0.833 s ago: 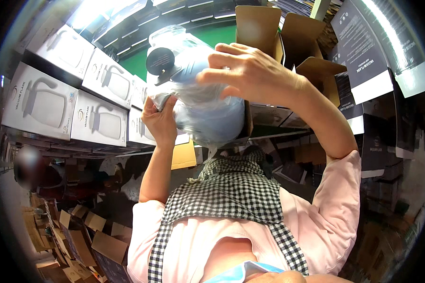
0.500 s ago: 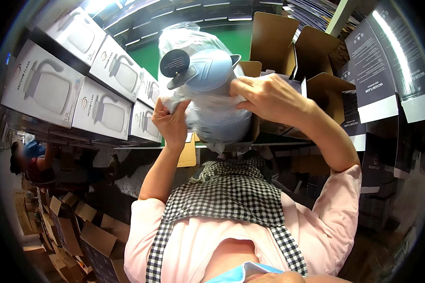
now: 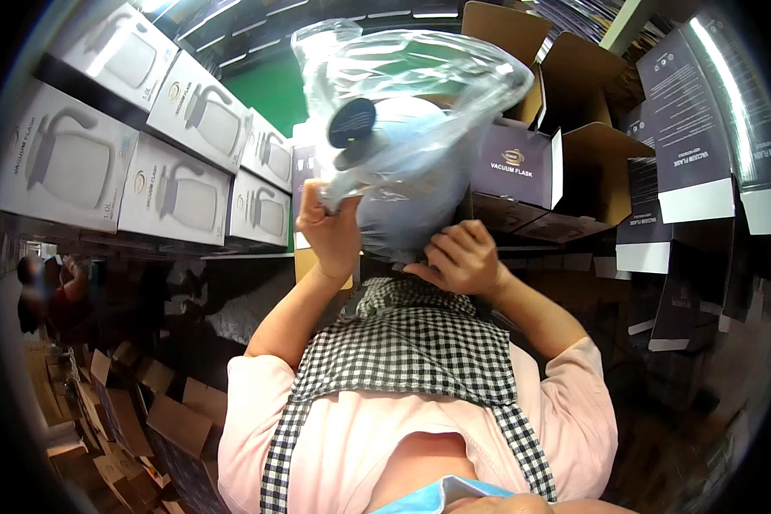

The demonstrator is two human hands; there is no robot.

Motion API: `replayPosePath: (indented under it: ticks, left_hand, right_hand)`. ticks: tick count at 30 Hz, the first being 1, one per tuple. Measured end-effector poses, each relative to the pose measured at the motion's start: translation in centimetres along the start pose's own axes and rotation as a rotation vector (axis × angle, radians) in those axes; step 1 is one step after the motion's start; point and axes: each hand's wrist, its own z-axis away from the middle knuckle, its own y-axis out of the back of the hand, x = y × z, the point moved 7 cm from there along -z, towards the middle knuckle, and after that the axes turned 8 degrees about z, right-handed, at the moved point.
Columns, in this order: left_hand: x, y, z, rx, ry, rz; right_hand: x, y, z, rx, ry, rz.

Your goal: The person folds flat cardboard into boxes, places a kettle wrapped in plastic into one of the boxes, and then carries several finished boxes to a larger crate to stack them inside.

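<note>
A light blue vacuum flask [image 3: 415, 193] stands tilted in front of me inside a clear plastic bag [image 3: 480, 73], whose upper part billows open past the lid. A round dark tag [image 3: 352, 122] sits by the flask's handle. My left hand [image 3: 330, 230] is closed on the bag at the flask's left side, just below the handle. Low on the right, near the flask's base, my right hand [image 3: 461, 257] has its fingers curled at the bag's lower edge; the exact grip there is partly hidden.
White printed flask boxes [image 3: 68, 158] are stacked at the left. Open dark cartons [image 3: 516, 163] with brown insides stand right of the flask, and more dark boxes [image 3: 690, 128] rise farther right. Brown cartons [image 3: 184, 411] lie at lower left, near another person [image 3: 60, 287].
My right hand has moved from beside the lid down to the flask's base. The bag, earlier gathered below the lid, now spreads up around and above it.
</note>
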Motion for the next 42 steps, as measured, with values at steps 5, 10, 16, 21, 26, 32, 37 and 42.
replayPosePath:
  ticks: [5, 10, 16, 21, 26, 32, 37, 42]
  left_hand:
    - [1.5, -3.3, 2.5, -0.192, 0.18, 0.04]
    - [1.3, -4.2, 3.2, -0.234, 0.052, -0.054]
    - [-4.6, -2.7, 5.8, -0.552, -0.245, -0.912]
    - [2.4, -7.8, 4.4, -0.487, -0.394, -0.653]
    - [-0.5, -4.5, 4.4, -0.402, -0.168, -0.64]
    - [-0.4, -1.8, 2.8, -0.784, 0.058, 0.089]
    - [-7.5, -1.6, 4.9, -0.606, -0.026, 0.015]
    - [-6.2, -1.7, 5.6, -0.757, 0.257, -0.238]
  right_hand:
    - [-0.8, -3.7, 5.7, -0.154, 0.028, -0.026]
    - [-0.4, -4.0, 5.2, -0.117, 0.01, -0.11]
    - [-3.0, -6.3, 3.6, -0.295, -0.07, -0.288]
    - [-2.5, -5.2, 4.2, -0.292, 0.012, -0.172]
    - [-0.8, -4.3, 2.2, -0.368, 0.044, -0.361]
    - [0.8, -0.3, -10.9, -0.412, -0.051, 0.097]
    - [-0.1, -1.3, -10.7, -0.367, 0.459, -0.056]
    - [5.7, -4.7, -7.5, -0.623, 0.608, 0.059]
